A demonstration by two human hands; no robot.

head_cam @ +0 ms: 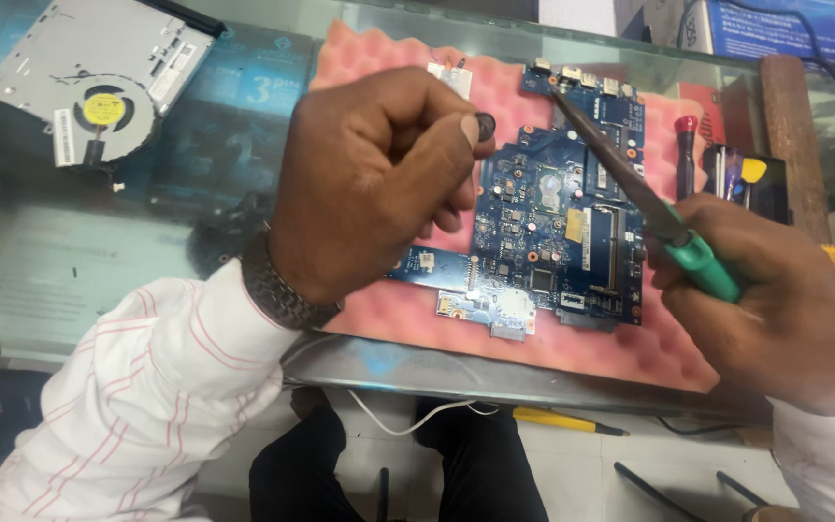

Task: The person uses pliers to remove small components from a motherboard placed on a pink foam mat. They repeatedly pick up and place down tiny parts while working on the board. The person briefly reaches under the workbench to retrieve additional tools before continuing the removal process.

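Motherboard (553, 227), blue, lies centre-right of frame on pink foam pad (388, 58) over glass table (244, 106). Upper left: grey drive tray with fan (99, 82). Centre: left hand (369, 184) curled, pinching small dark round part (485, 124) between thumb and forefinger, above board's left edge. Right: right hand (775, 300) gripping green-handled tool (649, 208), tip at board's top edge.

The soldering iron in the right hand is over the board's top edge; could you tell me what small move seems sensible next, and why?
Probably lower the soldering iron tip onto the connector at the top edge of the blue circuit board. The right hand already aims it there, while the left hand pinches a small dark part above the board.
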